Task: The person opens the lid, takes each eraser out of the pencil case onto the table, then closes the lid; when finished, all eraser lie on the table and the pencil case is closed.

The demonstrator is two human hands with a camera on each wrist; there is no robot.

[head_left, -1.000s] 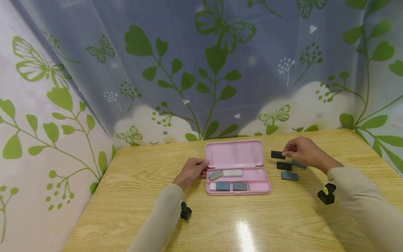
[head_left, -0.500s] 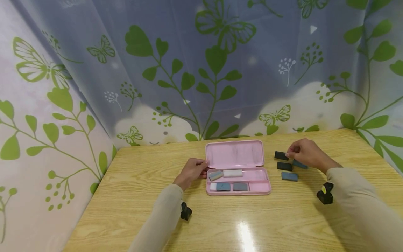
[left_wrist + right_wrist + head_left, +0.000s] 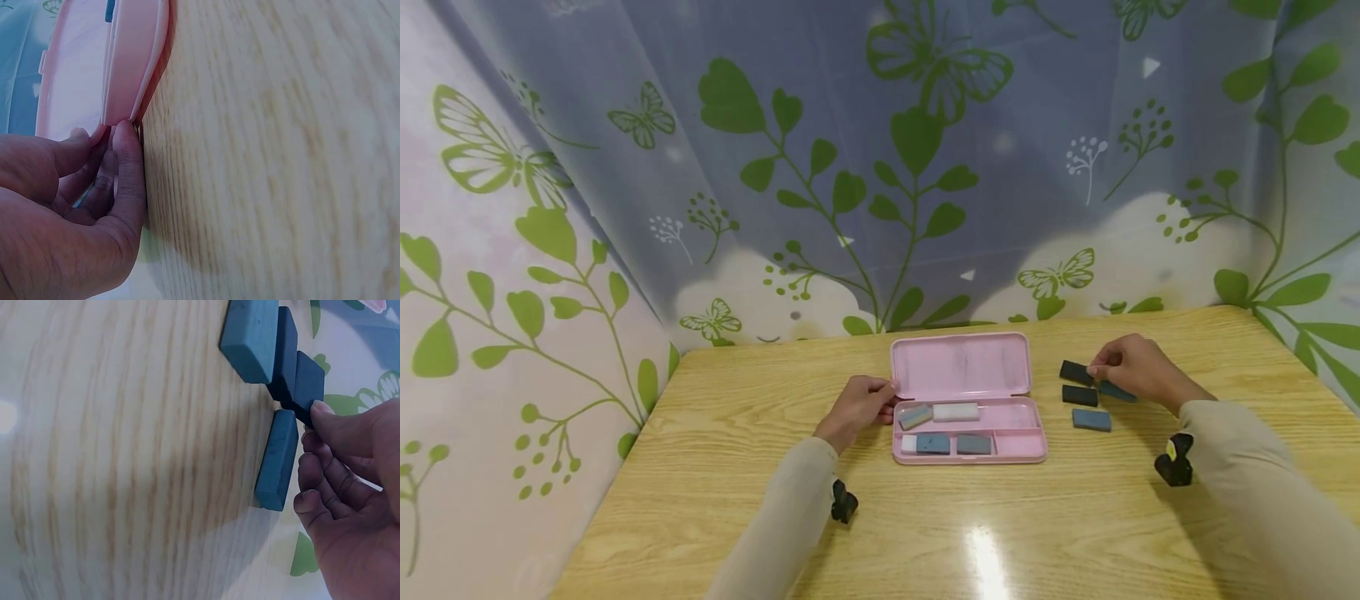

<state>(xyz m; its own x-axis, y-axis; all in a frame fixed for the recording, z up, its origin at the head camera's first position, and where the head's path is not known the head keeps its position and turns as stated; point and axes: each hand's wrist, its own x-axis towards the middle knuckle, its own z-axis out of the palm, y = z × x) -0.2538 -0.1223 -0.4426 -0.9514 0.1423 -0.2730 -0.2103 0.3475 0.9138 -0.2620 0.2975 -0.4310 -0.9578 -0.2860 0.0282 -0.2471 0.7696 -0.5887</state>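
Observation:
In the head view an open pink pencil case lies mid-table. My left hand grips its left side near the hinge; the left wrist view shows the thumb at the lid and a finger at the base. To the right, my right hand pinches one end of a black eraser between thumb and fingers. Just in front of it lies a second black eraser. A blue eraser sits nearer me, and another blue eraser lies below the right fingers, partly hidden in the head view.
Inside the case are a white eraser, a two-tone slanted eraser, a white-and-blue eraser and a grey eraser. A patterned curtain stands behind the wooden table.
My right hand has shifted slightly right and toward me with the black eraser, which has turned a little and come closer to the other black one. The left hand stays put.

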